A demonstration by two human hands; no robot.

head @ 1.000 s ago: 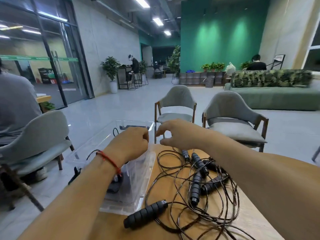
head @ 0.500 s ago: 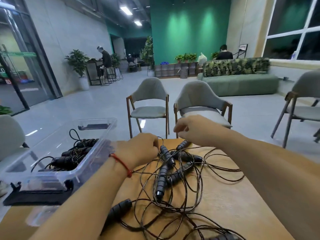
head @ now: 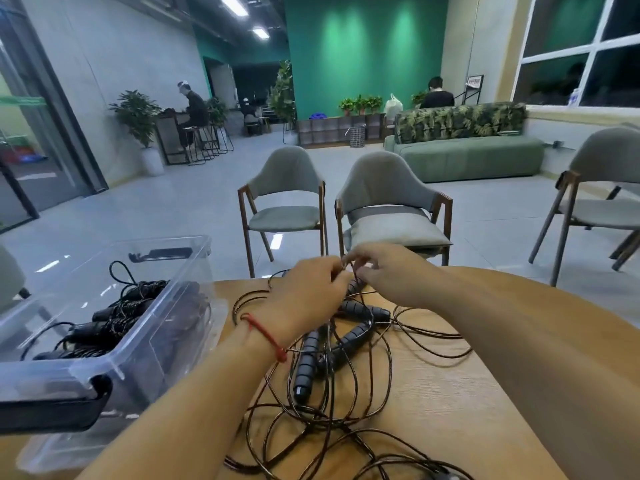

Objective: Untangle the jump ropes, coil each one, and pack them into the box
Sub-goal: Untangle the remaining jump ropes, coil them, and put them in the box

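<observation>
Tangled jump ropes (head: 306, 362) sprawl across the near and middle of the wooden table (head: 446, 396), black handles among thin cords. At the table's left edge sits the clear box (head: 157, 327), coiled ropes (head: 114, 317) inside. Over the table's far edge the left hand (head: 304, 296) and right hand (head: 391, 275) meet, fingers curled, seemingly pinching one cord; blur hides the grip. Beyond the table stand grey chairs (head: 284, 202).

We find no writing that we can read. A small framed sign (head: 474, 82) stands at the upper right of the frame, its marks too small to make out. The green band (head: 21, 100) on the glass at far left is blurred.
</observation>
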